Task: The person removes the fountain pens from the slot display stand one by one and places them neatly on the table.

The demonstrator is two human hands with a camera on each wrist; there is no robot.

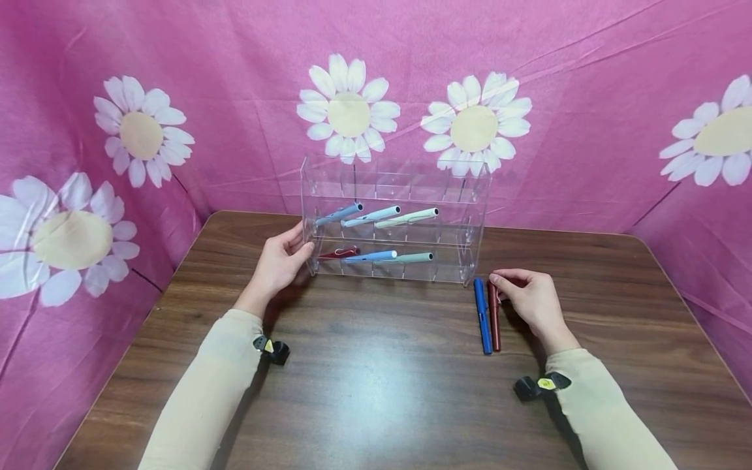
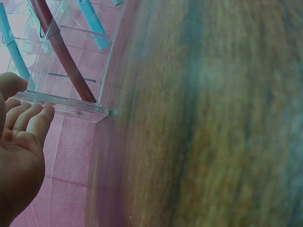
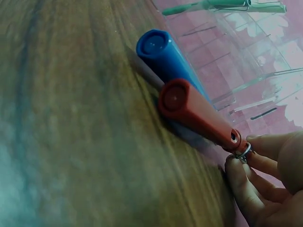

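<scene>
A clear acrylic pen rack (image 1: 446, 266) stands at the back of the table. My left hand (image 1: 277, 264) holds its left side panel, thumb on one face and fingers on the other, as the left wrist view shows at the panel edge (image 2: 71, 105). With thumb and fingertips my right hand (image 1: 533, 301) pinches the far end of a dark red pen (image 3: 201, 118), by its clip. That pen lies on the table, right of the rack's front corner. Close beside it, on its left, lies a blue pen (image 1: 483, 320).
Slanted on the rack's lower tier are a dark red pen (image 1: 341, 253), a blue pen (image 1: 370, 256) and a green pen (image 1: 414, 258). Above them rest a grey-blue pen (image 1: 341, 213), a light blue pen (image 1: 373, 216) and a pale green pen (image 1: 408, 218). Pink flowered cloth (image 1: 247, 117) hangs behind.
</scene>
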